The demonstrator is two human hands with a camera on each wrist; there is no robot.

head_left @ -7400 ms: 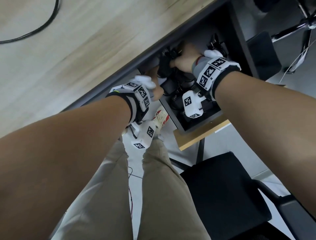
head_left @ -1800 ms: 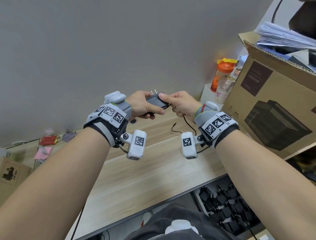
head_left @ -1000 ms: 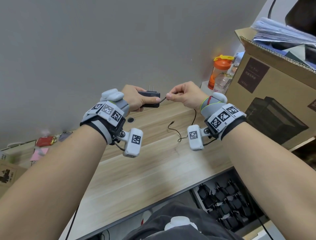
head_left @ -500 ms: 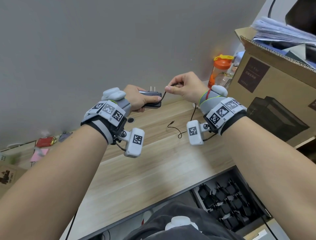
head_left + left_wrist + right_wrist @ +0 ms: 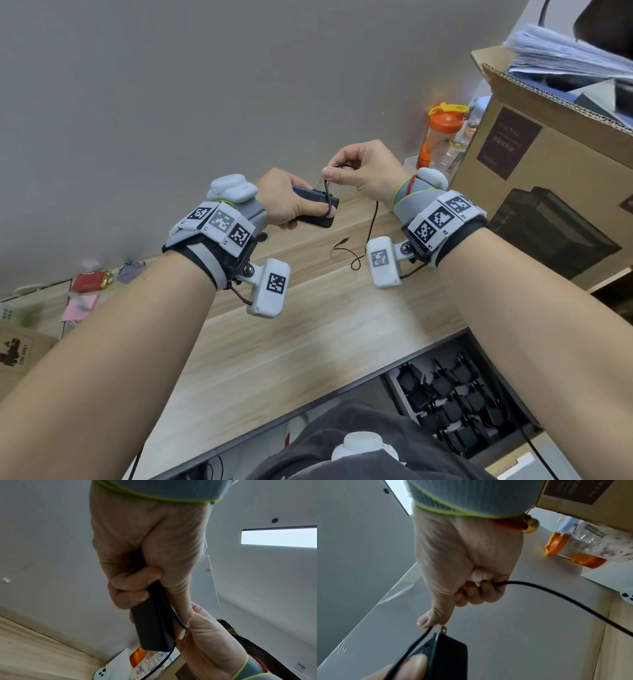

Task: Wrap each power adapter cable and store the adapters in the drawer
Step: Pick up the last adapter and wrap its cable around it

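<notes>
From the head view, two hands are up in the middle of the frame, above the wooden bench (image 5: 308, 342). The left hand (image 5: 284, 202) curls around one black adapter (image 5: 313, 209). The right hand (image 5: 363, 168) pinches the thin black cable (image 5: 371, 222) just above the adapter. The cable goes over the adapter's end, and the rest hangs down to the bench, where the loose tip lies. Only this view shows the open drawer (image 5: 513, 442) at the lower right. Many black adapters sit inside it, too many and too dark to count. One orange bottle (image 5: 442, 137) and one big cardboard box (image 5: 555, 171) stand at the upper right.

From the left wrist view, the left hand (image 5: 147, 550) shows its fingers folded tight on the adapter (image 5: 150, 626), with the thumb along the side. The cable (image 5: 178, 618) runs under the thumb. A white phone (image 5: 102, 673) lies at the bottom, which the head view does not show.

From the right wrist view, the right hand (image 5: 464, 561) holds the cable (image 5: 556, 596) between thumb and curled fingers. One metal prong (image 5: 443, 629) sticks out of the adapter (image 5: 447, 655); a second may be hidden behind.
</notes>
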